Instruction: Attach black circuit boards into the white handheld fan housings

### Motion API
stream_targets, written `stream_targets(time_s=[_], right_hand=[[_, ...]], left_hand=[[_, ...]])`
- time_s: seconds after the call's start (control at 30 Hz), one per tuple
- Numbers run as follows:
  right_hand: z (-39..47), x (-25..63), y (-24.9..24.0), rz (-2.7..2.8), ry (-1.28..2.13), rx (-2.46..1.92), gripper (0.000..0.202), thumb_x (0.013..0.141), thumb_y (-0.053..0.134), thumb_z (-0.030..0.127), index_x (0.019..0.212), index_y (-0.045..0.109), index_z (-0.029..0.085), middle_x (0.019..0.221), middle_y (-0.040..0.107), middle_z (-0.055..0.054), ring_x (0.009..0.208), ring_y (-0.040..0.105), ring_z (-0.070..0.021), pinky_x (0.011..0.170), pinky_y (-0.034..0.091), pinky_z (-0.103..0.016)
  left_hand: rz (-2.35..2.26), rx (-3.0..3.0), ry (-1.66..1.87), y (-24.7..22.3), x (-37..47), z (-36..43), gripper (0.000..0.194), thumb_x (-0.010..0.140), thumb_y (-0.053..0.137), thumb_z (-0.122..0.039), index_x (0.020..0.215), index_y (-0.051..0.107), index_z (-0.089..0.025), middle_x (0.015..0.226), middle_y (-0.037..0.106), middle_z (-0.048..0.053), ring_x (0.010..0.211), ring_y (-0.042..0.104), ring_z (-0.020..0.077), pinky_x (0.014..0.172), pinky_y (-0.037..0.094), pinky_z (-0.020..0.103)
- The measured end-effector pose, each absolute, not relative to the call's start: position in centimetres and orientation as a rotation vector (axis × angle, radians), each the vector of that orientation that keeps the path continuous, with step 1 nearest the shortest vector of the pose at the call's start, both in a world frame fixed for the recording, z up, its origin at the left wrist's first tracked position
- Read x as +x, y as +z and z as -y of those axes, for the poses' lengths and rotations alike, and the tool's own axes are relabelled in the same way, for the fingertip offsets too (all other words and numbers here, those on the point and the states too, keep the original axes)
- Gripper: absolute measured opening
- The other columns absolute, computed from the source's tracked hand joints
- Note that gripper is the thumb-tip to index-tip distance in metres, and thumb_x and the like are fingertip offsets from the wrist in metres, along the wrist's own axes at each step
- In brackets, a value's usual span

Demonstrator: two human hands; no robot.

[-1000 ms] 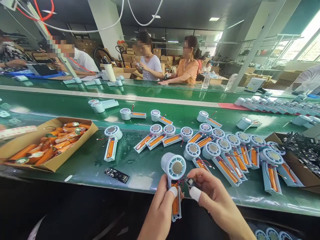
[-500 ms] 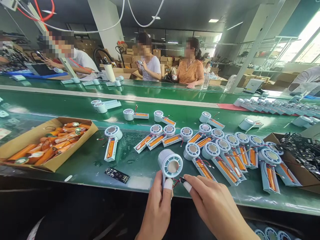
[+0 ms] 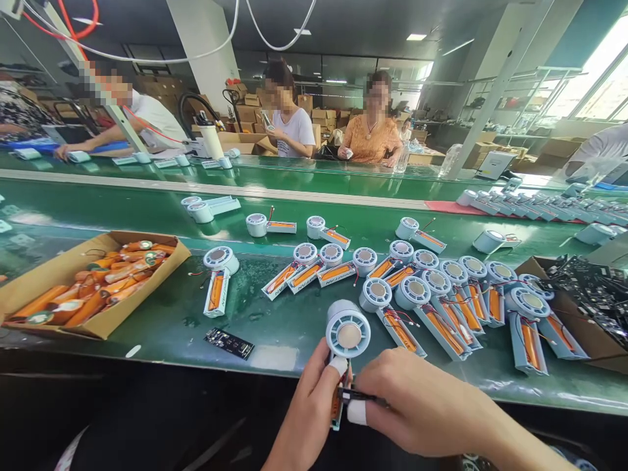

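Note:
My left hand [image 3: 314,399] is wrapped round the handle of a light blue handheld fan [image 3: 348,329] above the bench's near edge, its round head up. Part of an orange battery [image 3: 336,409] shows in the open handle. Between thumb and fingers, my right hand [image 3: 417,399] pinches a thin black circuit board [image 3: 360,396], seen nearly edge-on against the handle. White covers are on both thumbs. Whether the board touches the handle I cannot tell. Another black circuit board [image 3: 229,343] lies flat on the bench to the left.
A cardboard box [image 3: 98,327] of orange batteries stands at left. Several similar fans [image 3: 415,292] lie to the right, beside a box of black boards [image 3: 596,294]. Beyond them runs a green conveyor belt [image 3: 122,203]. Several people sit across it.
The fan has moved right and down. My right hand has turned and lowered to its handle, where the black board now shows more clearly. Across the belt, co-workers' arms have shifted.

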State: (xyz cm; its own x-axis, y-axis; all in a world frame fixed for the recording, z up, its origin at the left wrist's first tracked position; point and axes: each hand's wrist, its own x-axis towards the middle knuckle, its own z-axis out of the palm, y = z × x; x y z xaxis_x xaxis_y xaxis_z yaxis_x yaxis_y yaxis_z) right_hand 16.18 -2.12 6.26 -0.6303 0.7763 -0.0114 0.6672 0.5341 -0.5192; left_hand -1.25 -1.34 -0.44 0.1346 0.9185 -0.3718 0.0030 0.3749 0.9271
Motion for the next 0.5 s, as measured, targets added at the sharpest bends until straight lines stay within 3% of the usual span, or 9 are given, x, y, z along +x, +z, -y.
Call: stream_targets(time_s=[0.1,0.17,0.23,0.3,0.4,0.5], right_hand=[[2.1,15.5,4.4,2.000,1.420,-1.199,0.044,0.101,0.050,0.044,0.066,0.058,0.020,0.055,0.050,0.004,0.051,0.044,-0.0101,0.052,0.032,-0.023],[2.6,14.7,2.5,1.596,1.676,-1.214,0.057,0.096,0.047,0.066,0.064,0.057,0.019,0.050,0.044,0.005,0.046,0.039,-0.0091,0.048,0.030,-0.022],[3.3,13.8,0.7,1.274,1.720,-1.251,0.065,0.086,0.048,0.081,0.064,0.054,0.020,0.051,0.045,0.005,0.044,0.036,-0.0082,0.045,0.028,-0.022],[3.9,13.1,-0.5,1.075,1.667,-1.301,0.066,0.081,0.051,0.085,0.067,0.051,0.021,0.054,0.048,0.005,0.044,0.037,-0.0084,0.044,0.029,-0.022],[4.4,12.6,-0.8,0.945,1.569,-1.346,0.064,0.083,0.051,0.084,0.065,0.047,0.022,0.053,0.044,0.005,0.048,0.039,-0.0104,0.046,0.033,-0.022],[4.4,12.5,-0.4,0.897,1.527,-1.329,0.067,0.083,0.048,0.085,0.058,0.041,0.023,0.049,0.037,0.006,0.048,0.038,-0.0109,0.047,0.032,-0.023]], left_hand=[[-1.079,0.893,0.799,-0.3,-1.5,1.0,0.032,0.090,0.052,-0.043,0.106,0.069,-0.020,0.089,0.069,0.003,0.076,0.062,0.0177,0.066,0.050,0.025],[-0.979,0.862,0.793,-0.1,-1.4,0.9,0.037,0.092,0.050,-0.048,0.107,0.068,-0.019,0.086,0.067,0.003,0.070,0.059,0.0157,0.062,0.048,0.025],[-0.907,0.817,0.810,0.1,-1.2,0.8,0.044,0.094,0.048,-0.054,0.112,0.067,-0.019,0.086,0.067,0.003,0.070,0.060,0.0161,0.063,0.049,0.026],[-0.861,0.781,0.845,0.2,-0.8,0.9,0.049,0.094,0.047,-0.059,0.118,0.065,-0.020,0.088,0.069,0.003,0.077,0.065,0.0196,0.067,0.053,0.028],[-0.907,0.819,0.909,0.0,-0.4,1.2,0.052,0.090,0.053,-0.057,0.128,0.062,-0.022,0.101,0.074,0.006,0.101,0.069,0.0278,0.081,0.056,0.034],[-1.065,0.920,0.932,-0.3,-0.2,1.6,0.056,0.086,0.062,-0.052,0.134,0.061,-0.022,0.126,0.072,0.008,0.132,0.056,0.0321,0.103,0.051,0.037]])
